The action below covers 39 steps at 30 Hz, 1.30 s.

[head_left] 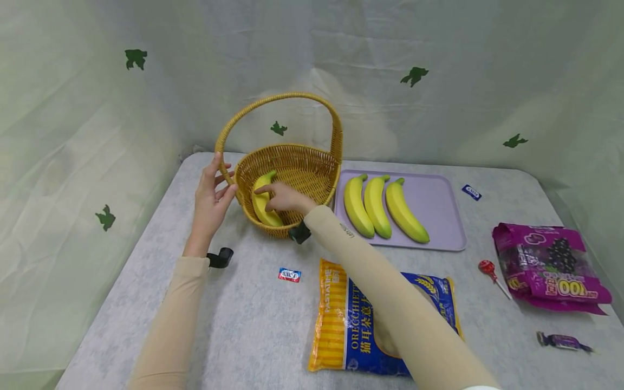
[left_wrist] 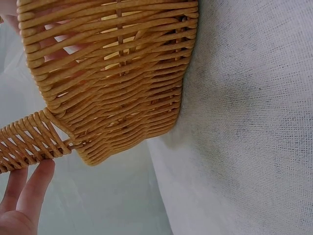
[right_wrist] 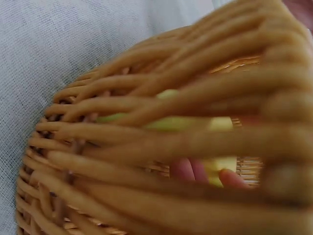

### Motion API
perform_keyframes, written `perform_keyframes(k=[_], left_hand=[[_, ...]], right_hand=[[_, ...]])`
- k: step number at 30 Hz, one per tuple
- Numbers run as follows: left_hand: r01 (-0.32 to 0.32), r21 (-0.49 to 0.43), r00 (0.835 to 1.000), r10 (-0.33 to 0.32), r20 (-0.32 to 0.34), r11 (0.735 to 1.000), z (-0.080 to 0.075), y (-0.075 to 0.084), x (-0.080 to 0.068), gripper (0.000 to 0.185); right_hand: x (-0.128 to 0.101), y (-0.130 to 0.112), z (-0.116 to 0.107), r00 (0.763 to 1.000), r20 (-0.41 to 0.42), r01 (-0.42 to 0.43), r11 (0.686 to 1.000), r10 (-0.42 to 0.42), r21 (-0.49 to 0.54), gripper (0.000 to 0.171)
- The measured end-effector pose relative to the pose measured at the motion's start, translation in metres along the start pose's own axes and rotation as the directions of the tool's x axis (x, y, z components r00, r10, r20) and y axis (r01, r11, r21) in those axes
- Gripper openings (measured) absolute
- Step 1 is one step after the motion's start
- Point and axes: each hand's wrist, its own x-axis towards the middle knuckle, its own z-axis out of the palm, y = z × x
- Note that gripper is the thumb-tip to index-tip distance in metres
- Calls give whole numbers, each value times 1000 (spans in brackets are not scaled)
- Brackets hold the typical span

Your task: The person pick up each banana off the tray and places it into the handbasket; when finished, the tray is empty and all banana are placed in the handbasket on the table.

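Banana (head_left: 263, 212) is nested inside the basket (head_left: 292, 154), by its left wall, long axis roughly near-to-far. Right grip (head_left: 283, 197) is nearer, positioned at the banana from its right, fingers set crosswise; whether it's pinched or only touched cannot be told. Handle (head_left: 292, 95) is held near its left base by left grip (head_left: 210, 189), outside the wall.
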Motion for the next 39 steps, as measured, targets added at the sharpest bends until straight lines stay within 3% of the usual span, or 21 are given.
perform_keyframes(k=[4,10,18,22,26,33,39], left_hand=[[9,1,1000,-9,-5,1000,0,-17,1,73],[9,7,1000,-9,-10,1000,0,-23,2,70],[2,-10,1000,-2,-13,1000,0,-23,2,73],[0,-3,1000,0,-11,1000,0,-23,2,70],[2,6,1000,-2,-11,1000,0,-22,2,69],[-10,-5,1000,10,-14,1000,1,-21,2,71],[-30,-3,1000,30,-9,1000,2,1,0,73]], right_hand=[[-4,1,-2,1000,17,-3,998,2,64,56],[-15,2,-17,1000,4,4,978,-5,210,53],[-42,19,-47,988,-84,155,903,-133,401,44],[-61,33,-63,975,-141,216,880,-171,424,42],[-81,49,-79,970,-167,233,880,-178,415,44],[-119,85,-103,963,-233,226,870,-133,438,46],[-153,117,-119,950,-308,190,874,-49,447,42]])
